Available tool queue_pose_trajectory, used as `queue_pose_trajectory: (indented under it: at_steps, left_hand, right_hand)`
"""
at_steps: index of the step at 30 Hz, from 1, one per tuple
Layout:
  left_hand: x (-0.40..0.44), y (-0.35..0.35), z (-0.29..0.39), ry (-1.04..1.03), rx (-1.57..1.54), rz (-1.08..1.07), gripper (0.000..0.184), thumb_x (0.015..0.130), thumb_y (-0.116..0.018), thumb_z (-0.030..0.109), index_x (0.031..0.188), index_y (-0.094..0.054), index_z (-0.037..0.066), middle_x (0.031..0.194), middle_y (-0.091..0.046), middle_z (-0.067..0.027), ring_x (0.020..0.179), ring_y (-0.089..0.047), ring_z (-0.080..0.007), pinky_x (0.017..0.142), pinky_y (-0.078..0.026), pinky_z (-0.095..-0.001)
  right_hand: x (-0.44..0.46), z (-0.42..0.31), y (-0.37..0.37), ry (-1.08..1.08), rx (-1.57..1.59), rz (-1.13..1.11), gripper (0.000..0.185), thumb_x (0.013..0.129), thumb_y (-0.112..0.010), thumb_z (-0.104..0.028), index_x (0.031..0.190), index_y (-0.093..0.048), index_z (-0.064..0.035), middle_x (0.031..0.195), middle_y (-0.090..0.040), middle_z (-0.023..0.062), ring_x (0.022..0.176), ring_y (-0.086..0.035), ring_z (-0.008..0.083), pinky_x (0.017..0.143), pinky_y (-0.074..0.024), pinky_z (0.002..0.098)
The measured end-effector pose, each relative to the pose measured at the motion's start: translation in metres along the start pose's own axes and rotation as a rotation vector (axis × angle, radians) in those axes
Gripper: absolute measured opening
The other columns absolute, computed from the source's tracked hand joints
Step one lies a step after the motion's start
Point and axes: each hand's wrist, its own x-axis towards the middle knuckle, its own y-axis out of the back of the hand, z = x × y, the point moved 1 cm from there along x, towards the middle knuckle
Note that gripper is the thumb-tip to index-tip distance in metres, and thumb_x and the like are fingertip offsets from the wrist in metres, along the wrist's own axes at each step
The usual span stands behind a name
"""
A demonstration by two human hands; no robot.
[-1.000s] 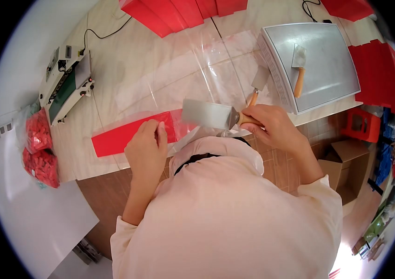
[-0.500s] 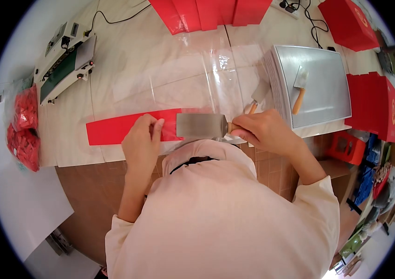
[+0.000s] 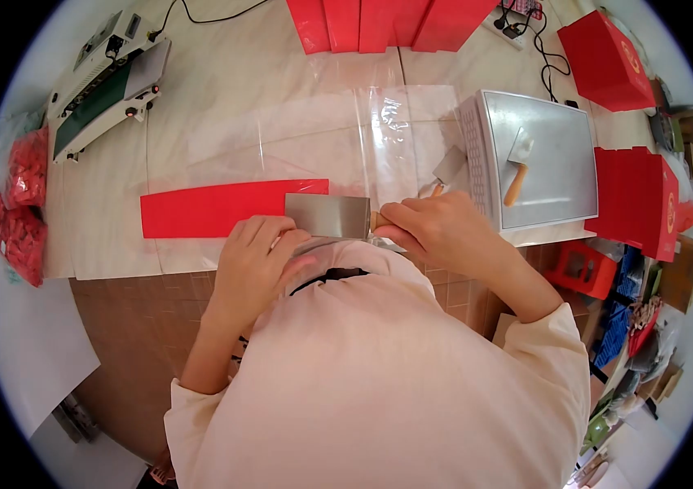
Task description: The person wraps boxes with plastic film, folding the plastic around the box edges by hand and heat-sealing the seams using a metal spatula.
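My right hand (image 3: 436,231) is closed around the wooden handle of a wide, flat metal scraper (image 3: 326,216). The blade lies across the right end of a long red strip (image 3: 216,210), close to the table's front edge. My left hand (image 3: 257,257) is at the strip's lower edge, fingers bent by the blade's left corner and thumb held apart. Clear plastic film (image 3: 395,122) spreads under and behind the strip; some of it shows near my left thumb. Whether those fingers pinch the film is hard to see.
A grey-topped box (image 3: 538,191) at right carries a second scraper (image 3: 517,167); another scraper (image 3: 449,165) lies beside it. Red boxes (image 3: 387,24) stand at the back, more at right. A corded machine (image 3: 106,94) sits far left near bagged red pieces (image 3: 24,179).
The scraper now covers the strip's lower right part, nearer the front edge. My left hand has come off the strip's face to its lower edge, thumb swung outward. The view has shifted slightly.
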Motion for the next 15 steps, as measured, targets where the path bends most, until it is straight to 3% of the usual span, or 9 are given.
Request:
queue_pose_trajectory:
  at_steps: [10, 15]
  left_hand:
    - [0.006, 0.007, -0.024, -0.151, 0.09, 0.118, 0.017, 0.067, -0.077, 0.012, 0.076, -0.063, 0.007, 0.078, -0.057, -0.002, 0.077, -0.056, -0.0231, 0.071, -0.044, -0.0372]
    - [0.02, 0.008, -0.037, -0.161, 0.002, 0.041, 0.013, 0.071, -0.075, 0.013, 0.073, -0.064, 0.007, 0.077, -0.057, -0.0038, 0.077, -0.056, -0.0235, 0.071, -0.044, -0.0358]
  right_hand:
    - [0.011, -0.002, -0.001, 0.071, -0.091, -0.056, 0.023, 0.093, -0.059, -0.032, 0.092, -0.058, -0.0093, 0.054, -0.05, 0.0023, 0.043, -0.051, 0.0209, 0.038, -0.0335, 0.0342]
    - [0.01, 0.0, -0.003, 0.093, -0.144, -0.097, 0.023, 0.094, -0.058, -0.031, 0.092, -0.057, -0.0083, 0.053, -0.048, 0.0029, 0.042, -0.049, 0.0209, 0.039, -0.0336, 0.034]
